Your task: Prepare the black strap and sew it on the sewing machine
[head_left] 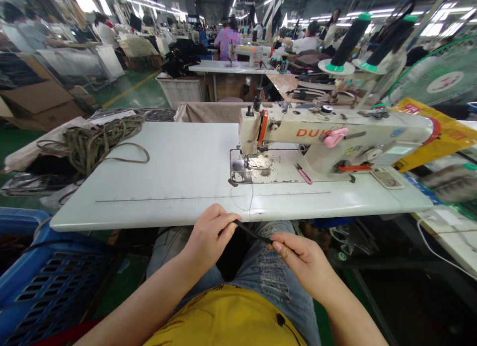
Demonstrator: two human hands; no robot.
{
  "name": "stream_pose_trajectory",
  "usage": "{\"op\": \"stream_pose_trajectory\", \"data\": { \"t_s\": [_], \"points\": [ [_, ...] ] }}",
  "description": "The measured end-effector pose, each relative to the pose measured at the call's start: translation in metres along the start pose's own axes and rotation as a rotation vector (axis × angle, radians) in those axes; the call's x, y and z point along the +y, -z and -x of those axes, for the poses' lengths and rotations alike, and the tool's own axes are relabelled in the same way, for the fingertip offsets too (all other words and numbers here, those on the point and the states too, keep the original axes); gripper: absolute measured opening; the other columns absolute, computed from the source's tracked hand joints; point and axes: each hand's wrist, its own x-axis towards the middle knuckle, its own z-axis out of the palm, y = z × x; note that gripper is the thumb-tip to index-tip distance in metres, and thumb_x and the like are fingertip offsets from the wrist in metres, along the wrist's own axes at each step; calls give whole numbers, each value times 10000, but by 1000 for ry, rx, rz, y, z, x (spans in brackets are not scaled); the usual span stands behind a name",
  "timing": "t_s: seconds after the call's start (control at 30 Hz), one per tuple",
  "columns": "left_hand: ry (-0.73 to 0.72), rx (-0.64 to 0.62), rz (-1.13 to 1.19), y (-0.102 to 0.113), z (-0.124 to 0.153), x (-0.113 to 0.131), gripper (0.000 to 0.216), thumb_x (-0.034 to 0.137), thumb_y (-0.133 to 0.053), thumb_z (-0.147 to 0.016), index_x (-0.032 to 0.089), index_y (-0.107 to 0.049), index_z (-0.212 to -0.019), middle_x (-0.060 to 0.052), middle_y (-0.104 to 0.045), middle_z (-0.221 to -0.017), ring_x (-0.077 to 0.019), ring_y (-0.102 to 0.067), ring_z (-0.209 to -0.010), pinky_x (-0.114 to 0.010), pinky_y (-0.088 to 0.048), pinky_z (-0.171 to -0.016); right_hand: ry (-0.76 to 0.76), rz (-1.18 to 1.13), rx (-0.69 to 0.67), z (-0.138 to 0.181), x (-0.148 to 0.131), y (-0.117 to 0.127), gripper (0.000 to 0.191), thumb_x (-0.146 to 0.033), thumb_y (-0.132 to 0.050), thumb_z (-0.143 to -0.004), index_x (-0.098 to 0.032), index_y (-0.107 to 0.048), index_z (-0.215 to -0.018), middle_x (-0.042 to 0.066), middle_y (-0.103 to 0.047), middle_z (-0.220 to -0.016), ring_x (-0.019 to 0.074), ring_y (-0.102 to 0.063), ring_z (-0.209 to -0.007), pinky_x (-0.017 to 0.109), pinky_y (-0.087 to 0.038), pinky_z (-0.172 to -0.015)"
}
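The left hand (213,232) and right hand (301,259) each have a grip pinched closed on a black strip (254,233); from where I stand, it slants between them over the jeans (294,291), by the white surface's (175,162) near edge. Pink-handled snips (305,175) lie near the sewing machine's (288,122) needle.

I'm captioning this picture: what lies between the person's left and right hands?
In the head view, a narrow black strip spans the gap between the left hand and the right hand, pinched by each, with jeans visible beneath.
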Motion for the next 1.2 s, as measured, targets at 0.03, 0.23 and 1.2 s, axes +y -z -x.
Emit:
{"op": "stream_pose_trajectory", "data": {
  "t_s": [0.03, 0.23, 1.2],
  "points": [
    [74, -55, 91, -1, -1, 0, 195, 155, -551, -986, 200, -730, -1048, -42, -605, -893, -170, -598, -833, -299, -497, -763, 4, 6, 24, 1, 2, 0, 243, -376, -557, -1022, -218, -737, -981, 37, -776, -901, 194, -722, -823, 300, -570, -761],
    [506, -341, 637, -2, -3, 3, 128, 310, -619, -888, 184, -627, -865, -20, -626, -850, -150, -548, -731, -275, -430, -673, 1, 106, 91, 3, 10, 2, 224, -355, -571, -1015, -226, -753, -1039, 50, -795, -982, 210, -742, -887, 341, -589, -843],
    [443, -358, 521, -8, -6, 13, 200, 292, -643, -877, 204, -823, -884, -42, -661, -830, -177, -614, -778, -286, -444, -691, 224, 254, 299, -17, -30, -29, 145, -110, -517, -971, -202, -614, -914, 65, -640, -898, 207, -604, -861, 337, -510, -782]
  ]
}}
